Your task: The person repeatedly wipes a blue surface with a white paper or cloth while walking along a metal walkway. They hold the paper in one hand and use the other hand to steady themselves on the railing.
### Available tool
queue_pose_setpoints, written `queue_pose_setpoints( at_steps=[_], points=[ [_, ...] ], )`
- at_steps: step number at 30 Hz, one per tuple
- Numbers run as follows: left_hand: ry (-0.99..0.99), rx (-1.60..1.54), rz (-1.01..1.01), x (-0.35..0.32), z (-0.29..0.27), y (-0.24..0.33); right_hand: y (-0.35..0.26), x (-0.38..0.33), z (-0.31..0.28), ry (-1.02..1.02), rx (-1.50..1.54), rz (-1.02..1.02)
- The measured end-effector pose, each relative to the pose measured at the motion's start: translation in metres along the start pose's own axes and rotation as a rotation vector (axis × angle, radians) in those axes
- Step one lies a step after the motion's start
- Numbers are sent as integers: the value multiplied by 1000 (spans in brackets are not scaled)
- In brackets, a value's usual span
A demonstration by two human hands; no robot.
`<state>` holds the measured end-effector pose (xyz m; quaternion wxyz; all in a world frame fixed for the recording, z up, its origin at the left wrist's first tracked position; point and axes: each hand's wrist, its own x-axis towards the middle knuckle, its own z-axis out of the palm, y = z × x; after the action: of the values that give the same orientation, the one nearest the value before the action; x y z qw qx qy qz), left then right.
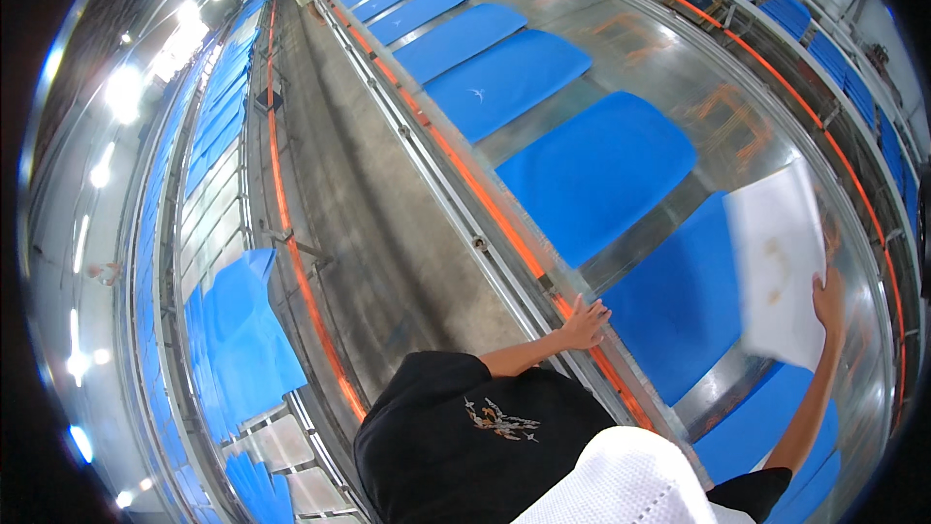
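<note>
Head view: a person's left hand (585,322), fingers loosely spread and empty, is at the orange edge strip (504,230) of a metal bench (713,390), just beside a flat blue sheet (674,306); farther right, a slightly blurred white sheet (776,257) with brownish marks overlaps the blue one, its right edge gripped by the right hand's (829,301) fingers

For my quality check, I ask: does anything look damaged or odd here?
The white sheet in the right hand shows brownish smudges near its middle, odd against plain white; their cause is unclear.
</note>
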<state>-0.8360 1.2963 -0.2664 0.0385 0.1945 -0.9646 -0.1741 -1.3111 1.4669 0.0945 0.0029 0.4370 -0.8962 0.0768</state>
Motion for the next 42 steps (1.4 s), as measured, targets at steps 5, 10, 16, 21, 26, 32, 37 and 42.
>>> queue_pose_setpoints(
  at_steps=[5, 10, 16, 21, 26, 32, 37, 42],
  points=[
    [-20, -44, -18, 0, 0, 1, -73, -54, 14, 9, -216, -246],
    [18, 352, 19, -14, 40, -17, -124, -66, -2, -804, -77, -100],
    [-44, -4, 15, -4, 9, -6, 7, -5, 2, 163, -26, -43],
    [-160, -64, -29, -18, 9, -6, -65, -53, 33, -289, -148, -277],
    [-307, 46, -87, -23, 13, -9, -122, -85, 13, -849, -12, -291],
    [-269, -233, 81, -15, -34, -39, -89, -22, -29, 118, -80, -51],
    [-99, -427, -7, -11, -94, -107, -167, 27, -47, 461, -367, 99],
    [63, -335, -119, 19, -138, -222, -261, 62, 47, 183, -230, -251]
  ],
)
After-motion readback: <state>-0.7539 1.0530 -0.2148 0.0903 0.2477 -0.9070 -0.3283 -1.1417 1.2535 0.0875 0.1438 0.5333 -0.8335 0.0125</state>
